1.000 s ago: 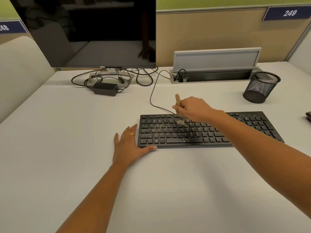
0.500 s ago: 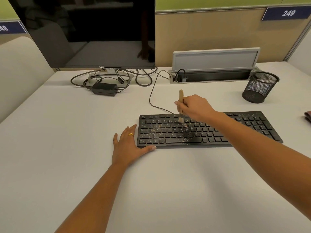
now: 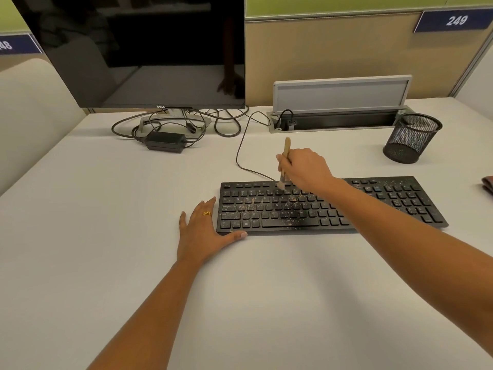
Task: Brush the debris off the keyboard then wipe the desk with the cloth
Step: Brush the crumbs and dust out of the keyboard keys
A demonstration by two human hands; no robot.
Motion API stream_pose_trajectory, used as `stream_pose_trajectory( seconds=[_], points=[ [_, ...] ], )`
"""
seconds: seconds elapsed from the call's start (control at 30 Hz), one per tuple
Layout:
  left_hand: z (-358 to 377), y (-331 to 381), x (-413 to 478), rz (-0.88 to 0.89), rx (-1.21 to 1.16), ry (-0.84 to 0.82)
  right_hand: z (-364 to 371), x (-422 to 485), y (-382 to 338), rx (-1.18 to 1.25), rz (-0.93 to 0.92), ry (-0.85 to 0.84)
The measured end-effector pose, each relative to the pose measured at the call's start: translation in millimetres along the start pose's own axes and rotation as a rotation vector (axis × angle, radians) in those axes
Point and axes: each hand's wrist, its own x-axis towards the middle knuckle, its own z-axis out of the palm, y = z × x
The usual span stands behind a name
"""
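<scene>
A black keyboard [image 3: 394,202] lies on the white desk [image 3: 106,209], speckled with pale debris [image 3: 289,206] over its middle keys. My right hand [image 3: 306,168] grips a small wooden-handled brush [image 3: 286,152] almost upright, its bristles touching the keyboard's top row. My left hand [image 3: 200,231] rests flat on the desk against the keyboard's left front corner, thumb along the front edge. No cloth is in view.
A dark monitor [image 3: 138,49] stands at the back left, with tangled cables and a black power adapter [image 3: 165,141] below it. An open cable tray [image 3: 338,121] sits behind the keyboard. A black mesh pen cup [image 3: 410,138] stands at back right; a dark object [image 3: 488,184] lies at the right edge.
My right hand has drawn the brush back from the middle keys to the keyboard's top row, and the handle now stands more upright. My left hand has stayed put.
</scene>
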Motion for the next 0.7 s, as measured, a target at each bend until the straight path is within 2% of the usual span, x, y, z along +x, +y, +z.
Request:
stream_pose_trajectory(
  seconds=[0.07, 0.27, 0.43, 0.57, 0.7],
  points=[
    [0.6, -0.2, 0.4, 0.001, 0.005, 0.003, 2.9, -2.0, 1.5, 0.026, 0.012, 0.013],
    [-0.7, 0.4, -0.1, 0.0, 0.017, -0.005, 4.4, -3.6, -0.2, -0.02, 0.009, -0.096],
    [0.2, 0.1, 0.0, -0.006, 0.013, 0.006, 1.6, -5.1, 2.9, 0.027, 0.014, -0.015],
    [0.1, 0.2, -0.1, -0.005, 0.016, 0.009, 1.5, -6.0, 5.5, 0.002, 0.009, -0.112],
    [-0.3, 1.2, -0.8, -0.011, 0.007, 0.006, -3.6, -2.7, 7.0, 0.113, -0.021, -0.159]
  ],
)
